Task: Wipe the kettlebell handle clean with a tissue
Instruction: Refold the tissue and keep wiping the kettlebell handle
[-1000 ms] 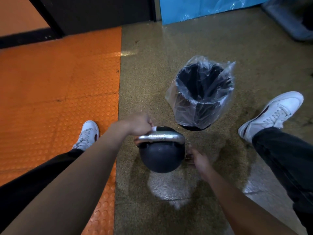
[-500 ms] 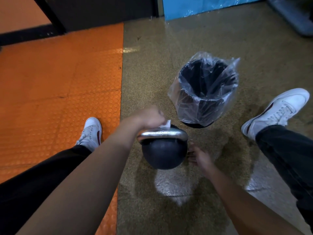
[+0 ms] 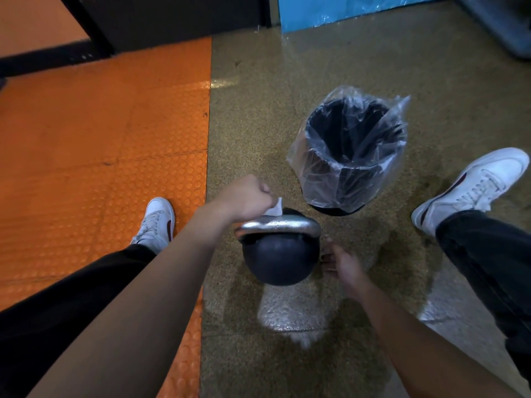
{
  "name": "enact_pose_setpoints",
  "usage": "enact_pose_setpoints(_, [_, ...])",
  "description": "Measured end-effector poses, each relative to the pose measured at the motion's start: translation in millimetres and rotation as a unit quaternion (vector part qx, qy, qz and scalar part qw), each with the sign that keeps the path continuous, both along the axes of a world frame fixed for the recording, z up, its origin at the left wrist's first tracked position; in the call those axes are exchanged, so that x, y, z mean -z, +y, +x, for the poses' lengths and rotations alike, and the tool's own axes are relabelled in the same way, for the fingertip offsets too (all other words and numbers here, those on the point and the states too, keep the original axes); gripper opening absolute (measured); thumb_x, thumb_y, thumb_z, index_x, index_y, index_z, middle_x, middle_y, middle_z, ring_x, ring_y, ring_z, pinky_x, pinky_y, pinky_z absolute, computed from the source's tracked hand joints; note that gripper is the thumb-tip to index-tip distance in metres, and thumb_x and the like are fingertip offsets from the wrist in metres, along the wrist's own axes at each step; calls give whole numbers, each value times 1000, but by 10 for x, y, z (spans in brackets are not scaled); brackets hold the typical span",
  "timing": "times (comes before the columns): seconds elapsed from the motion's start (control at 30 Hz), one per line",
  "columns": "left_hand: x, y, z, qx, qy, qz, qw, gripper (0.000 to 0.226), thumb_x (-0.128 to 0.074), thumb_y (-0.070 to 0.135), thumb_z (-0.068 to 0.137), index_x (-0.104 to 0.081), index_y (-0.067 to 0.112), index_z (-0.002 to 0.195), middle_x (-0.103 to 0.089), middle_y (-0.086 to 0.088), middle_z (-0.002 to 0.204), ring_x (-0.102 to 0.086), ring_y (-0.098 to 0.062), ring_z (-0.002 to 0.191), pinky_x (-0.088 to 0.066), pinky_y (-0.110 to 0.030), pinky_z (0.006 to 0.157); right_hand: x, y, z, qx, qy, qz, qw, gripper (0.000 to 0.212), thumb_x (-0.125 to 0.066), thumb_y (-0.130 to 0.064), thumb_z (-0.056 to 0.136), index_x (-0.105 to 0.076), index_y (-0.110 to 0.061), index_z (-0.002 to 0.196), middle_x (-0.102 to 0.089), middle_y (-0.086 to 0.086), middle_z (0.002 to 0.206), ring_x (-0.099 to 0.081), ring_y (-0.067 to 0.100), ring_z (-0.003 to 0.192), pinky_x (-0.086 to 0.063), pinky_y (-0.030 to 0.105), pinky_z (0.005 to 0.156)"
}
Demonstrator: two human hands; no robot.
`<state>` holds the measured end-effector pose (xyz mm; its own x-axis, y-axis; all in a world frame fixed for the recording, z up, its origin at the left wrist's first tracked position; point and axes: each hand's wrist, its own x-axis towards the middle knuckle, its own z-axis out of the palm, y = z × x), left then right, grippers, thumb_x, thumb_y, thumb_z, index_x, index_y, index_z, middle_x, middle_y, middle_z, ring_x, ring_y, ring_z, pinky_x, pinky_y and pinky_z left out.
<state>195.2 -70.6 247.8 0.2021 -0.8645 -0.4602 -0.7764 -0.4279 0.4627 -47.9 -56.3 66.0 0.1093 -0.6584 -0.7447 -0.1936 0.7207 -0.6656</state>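
Note:
A black kettlebell (image 3: 280, 261) with a shiny silver handle (image 3: 283, 224) stands on the speckled floor between my feet. My left hand (image 3: 248, 196) is closed on a white tissue (image 3: 275, 208) and sits just above the handle's left end; a corner of the tissue pokes out to the right of the fist. My right hand (image 3: 342, 264) rests against the right side of the ball, fingers spread, holding nothing.
A black bin (image 3: 349, 156) lined with a clear plastic bag stands just beyond the kettlebell. My white shoes (image 3: 158, 222) (image 3: 474, 185) flank it. Orange studded matting (image 3: 100, 139) covers the floor to the left.
My left hand has lifted from gripping the handle's left end to just above it, and the white tissue now shows beside the fist. The right hand has stayed at the ball's side.

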Motion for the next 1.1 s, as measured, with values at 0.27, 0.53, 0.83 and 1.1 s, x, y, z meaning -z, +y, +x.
enact_pose_setpoints(0.27, [93,-1,-87,18,-12,7,1000,24,-57,28,82,-78,21,91,-76,2,96,-66,-19,92,-53,-31,88,-16,67,4,-24,8,7,1000,38,-52,-48,100,-70,-15,99,-72,10,98,-66,27,93,-52,42,86])
enact_pose_setpoints(0.53, [143,64,10,0,-39,39,998,18,-61,32,76,-74,21,73,-72,0,77,-67,-21,80,-49,-28,67,-83,29,22,-4,-4,4,1000,34,-53,-43,101,-68,-12,98,-71,12,96,-67,26,86,-53,36,72])
enact_pose_setpoints(0.83, [144,256,51,-12,-63,-10,998,19,-54,23,85,-73,20,82,-73,-1,91,-64,-21,87,-47,-27,75,-114,12,-7,4,-2,5,1000,36,-55,-49,98,-70,-16,99,-73,10,99,-68,27,95,-54,45,91])
enact_pose_setpoints(1.1, [114,299,-161,-43,-24,-93,994,26,-49,27,87,-74,19,86,-73,-6,90,-66,-24,84,-51,-28,77,-205,14,23,5,-8,6,1000,37,-54,-44,100,-68,-10,100,-69,11,92,-64,26,85,-53,43,83])
